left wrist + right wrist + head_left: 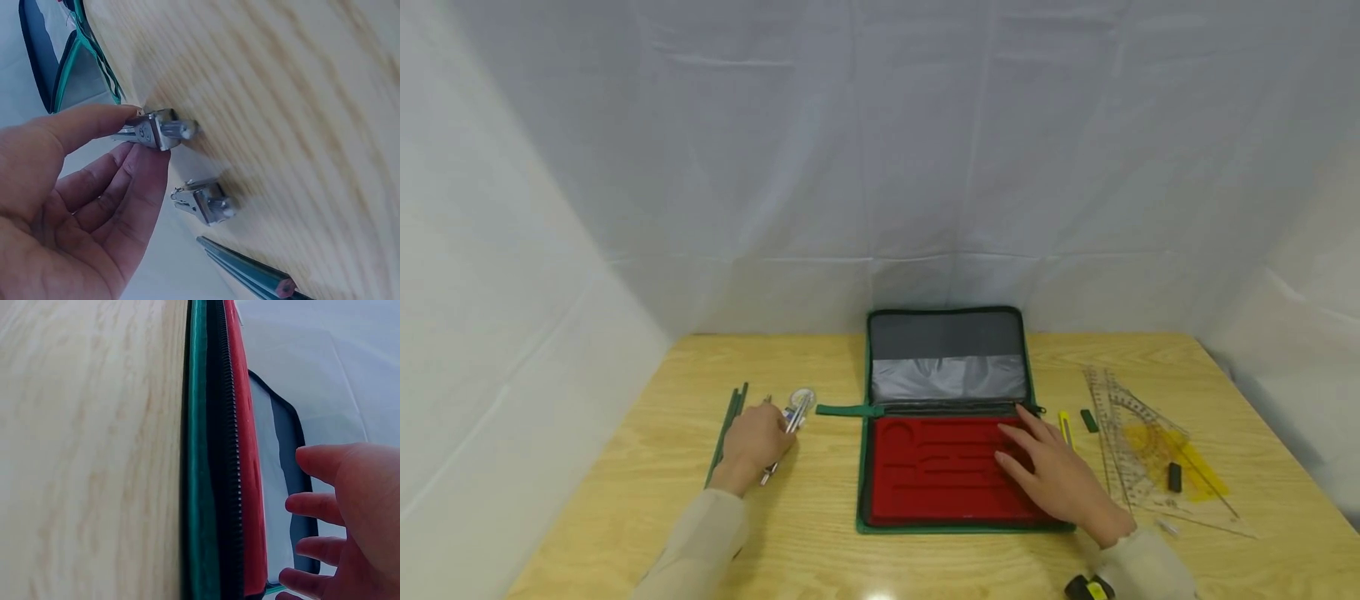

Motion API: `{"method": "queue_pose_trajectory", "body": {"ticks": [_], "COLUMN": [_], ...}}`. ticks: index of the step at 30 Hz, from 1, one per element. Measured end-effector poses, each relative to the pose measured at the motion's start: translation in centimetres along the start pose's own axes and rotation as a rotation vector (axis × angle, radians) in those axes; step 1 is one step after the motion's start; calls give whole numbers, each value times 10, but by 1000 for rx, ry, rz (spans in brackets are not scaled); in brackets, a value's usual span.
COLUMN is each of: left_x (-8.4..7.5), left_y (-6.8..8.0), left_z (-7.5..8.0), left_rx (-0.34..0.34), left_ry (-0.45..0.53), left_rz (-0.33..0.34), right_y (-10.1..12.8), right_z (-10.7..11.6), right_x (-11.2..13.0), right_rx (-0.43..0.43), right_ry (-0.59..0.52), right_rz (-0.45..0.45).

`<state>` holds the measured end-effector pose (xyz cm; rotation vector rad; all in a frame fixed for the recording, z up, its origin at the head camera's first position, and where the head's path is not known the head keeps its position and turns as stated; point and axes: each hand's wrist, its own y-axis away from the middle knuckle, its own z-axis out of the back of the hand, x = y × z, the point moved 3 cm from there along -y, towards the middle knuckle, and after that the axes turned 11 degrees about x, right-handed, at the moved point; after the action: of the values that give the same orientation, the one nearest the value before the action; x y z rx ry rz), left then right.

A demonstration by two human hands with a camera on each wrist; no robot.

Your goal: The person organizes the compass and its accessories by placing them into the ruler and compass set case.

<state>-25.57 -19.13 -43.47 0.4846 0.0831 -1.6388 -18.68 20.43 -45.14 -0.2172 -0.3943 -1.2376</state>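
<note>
My left hand pinches a metal drawing compass between thumb and fingers, low over the table left of the case. A second metal compass lies close beside it, mostly hidden by the hand in the head view. Dark green pencils lie just left of that hand. My right hand, fingers spread and loosely bent, hovers over the right side of the red moulded tray. This tray, with its shaped recesses bare, sits in an unzipped green case whose lid stands up at the back.
Right of the case lie a yellow utility knife, a small green block, clear set squares, a yellow drawing template and a black block. A clear round piece and the green strap lie left of the case.
</note>
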Motion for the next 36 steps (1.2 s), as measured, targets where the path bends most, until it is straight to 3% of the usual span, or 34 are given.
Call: {"method": "queue_pose_trajectory", "body": {"ticks": [13,23,30,36], "left_x": [-13,-50,-86,-116], "left_y": [0,2,6,6], "left_z": [9,16,18,13], "left_rx": [-52,-87,-92,-110], "left_ry": [3,-67,-201,-344], "left_rz": [-62,-191,-322,-527], "right_y": [6,10,12,13], "right_z": [2,4,6,7], "right_x": [-7,-12,-16,-22], "right_rx": [-16,-33,-41,-40], "right_ry": [-11,-18,-31,-38], "right_rz": [1,-9,1,-15]}}
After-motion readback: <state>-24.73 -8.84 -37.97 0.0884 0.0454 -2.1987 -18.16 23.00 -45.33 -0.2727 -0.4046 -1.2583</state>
